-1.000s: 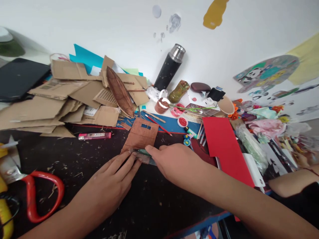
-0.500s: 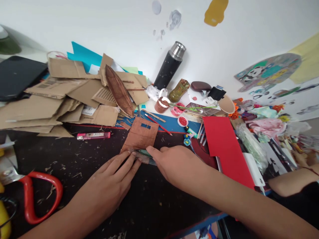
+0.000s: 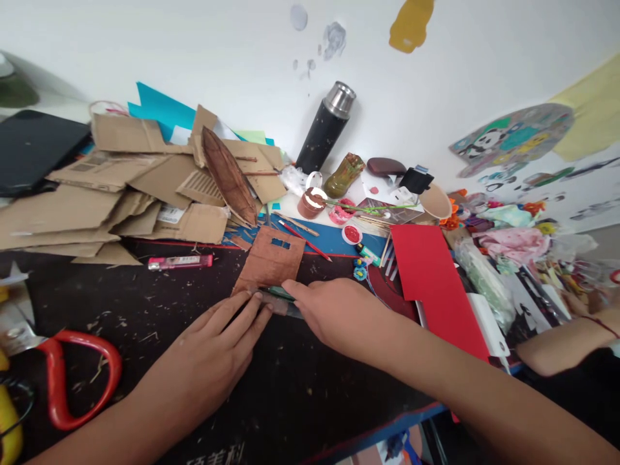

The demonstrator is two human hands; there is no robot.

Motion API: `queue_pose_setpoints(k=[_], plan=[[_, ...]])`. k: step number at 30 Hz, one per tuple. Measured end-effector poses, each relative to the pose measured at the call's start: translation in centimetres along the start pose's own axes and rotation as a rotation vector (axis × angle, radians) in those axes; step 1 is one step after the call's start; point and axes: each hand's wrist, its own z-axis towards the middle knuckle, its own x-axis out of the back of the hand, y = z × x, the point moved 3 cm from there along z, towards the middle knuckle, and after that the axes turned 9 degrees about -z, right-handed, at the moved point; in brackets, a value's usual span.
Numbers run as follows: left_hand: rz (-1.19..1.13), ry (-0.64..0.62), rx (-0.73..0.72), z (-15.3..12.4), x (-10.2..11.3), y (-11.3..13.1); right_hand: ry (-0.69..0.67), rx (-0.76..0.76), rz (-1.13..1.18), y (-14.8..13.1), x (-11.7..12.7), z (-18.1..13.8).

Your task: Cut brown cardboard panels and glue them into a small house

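We log left hand (image 3: 216, 345) fingers outstretched, pressing a clear strip (image 3: 294, 310); right hand (image 3: 339, 316) gripping a green tool (image 3: 279, 292), aimed leftward. Brown cardboard (image 3: 268, 266) lies just beyond the fingers, long axis running away.

At the brown card's (image 3: 269, 257) near edge, we find the green tool (image 3: 279, 292) partly hidden by the right hand (image 3: 345, 316); far left of the card, red-handled scissors (image 3: 53, 374) are cut off by our view's edge.
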Motion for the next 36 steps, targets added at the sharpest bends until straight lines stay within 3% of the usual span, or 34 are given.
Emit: queue_pose_setpoints(k=[11,24,36], plan=[[0.012,-0.033,-0.012,-0.1,-0.2,-0.1,-0.024,-0.025,-0.019,0.1,0.4,-0.9],[-0.005,0.014,0.011,0.3,0.3,0.0,-0.057,-0.01,0.016,0.2,0.4,-0.4],[-0.013,0.001,0.041,0.0,0.2,-0.1,-0.018,0.009,-0.023,-0.3,0.5,0.2]])
